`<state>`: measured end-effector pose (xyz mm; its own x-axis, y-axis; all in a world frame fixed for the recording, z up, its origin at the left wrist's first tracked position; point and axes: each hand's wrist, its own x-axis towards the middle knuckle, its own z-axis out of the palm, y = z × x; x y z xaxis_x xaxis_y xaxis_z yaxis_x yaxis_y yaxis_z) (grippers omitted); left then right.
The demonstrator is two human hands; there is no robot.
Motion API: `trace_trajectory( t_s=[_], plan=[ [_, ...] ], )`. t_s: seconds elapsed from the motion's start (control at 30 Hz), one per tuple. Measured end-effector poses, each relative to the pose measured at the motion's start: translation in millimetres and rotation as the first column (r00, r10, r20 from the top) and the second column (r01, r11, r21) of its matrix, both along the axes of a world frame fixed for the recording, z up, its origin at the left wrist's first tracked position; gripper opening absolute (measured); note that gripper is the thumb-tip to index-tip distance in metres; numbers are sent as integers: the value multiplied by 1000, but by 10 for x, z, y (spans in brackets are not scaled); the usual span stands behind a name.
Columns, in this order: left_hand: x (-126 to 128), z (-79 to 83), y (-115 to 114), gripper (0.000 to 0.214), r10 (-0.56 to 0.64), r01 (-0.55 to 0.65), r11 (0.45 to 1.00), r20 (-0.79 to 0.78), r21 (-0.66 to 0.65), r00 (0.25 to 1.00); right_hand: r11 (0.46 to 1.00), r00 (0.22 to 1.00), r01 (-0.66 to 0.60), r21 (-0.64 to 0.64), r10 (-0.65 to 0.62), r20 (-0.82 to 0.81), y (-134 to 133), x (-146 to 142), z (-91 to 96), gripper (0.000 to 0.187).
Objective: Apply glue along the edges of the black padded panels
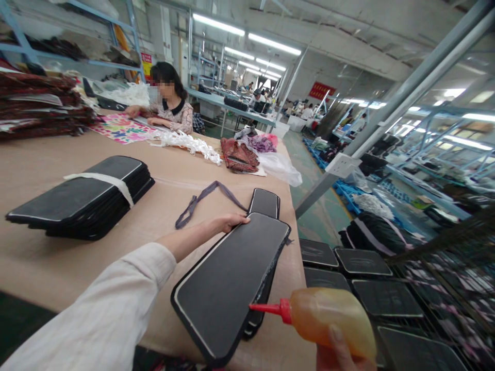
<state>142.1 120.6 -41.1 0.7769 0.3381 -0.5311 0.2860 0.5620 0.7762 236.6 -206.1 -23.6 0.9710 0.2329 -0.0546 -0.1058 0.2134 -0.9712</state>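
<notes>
My left hand (232, 221) grips the far edge of a black padded panel (228, 278) with rounded corners and a pale line along its border. In my right hand (340, 350) is a squeeze bottle (328, 314) of amber liquid. Its red nozzle (266, 308) points left, with the tip at the panel's right edge, where a glossy streak runs. Beneath the held panel lie more black panels (264, 203), partly covered. A dark cloth strip (199, 201) curves across the table beyond my left hand.
A strapped stack of black panels (88, 193) sits left on the brown table (154, 268). Red-brown fabric (240, 154) and white strips (189, 144) lie farther back. Another person (170, 100) works at the far side. More panels (363, 262) lie low on the right, beside a slanted post (320, 190).
</notes>
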Motion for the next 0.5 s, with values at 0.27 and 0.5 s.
trace_trajectory(
  t_s=[0.27, 0.5],
  plan=[
    [-6, 0, 49, 13, 5, -5, 1000, -26, -7, 1000, 1000, 999, -28, 4, 28, 19, -4, 35, -64, 59],
    [-7, -49, 88, 14, 21, -22, 1000, -47, -6, 999, 995, 988, -96, -11, 96, 123, -30, -38, -82, 61]
  ],
)
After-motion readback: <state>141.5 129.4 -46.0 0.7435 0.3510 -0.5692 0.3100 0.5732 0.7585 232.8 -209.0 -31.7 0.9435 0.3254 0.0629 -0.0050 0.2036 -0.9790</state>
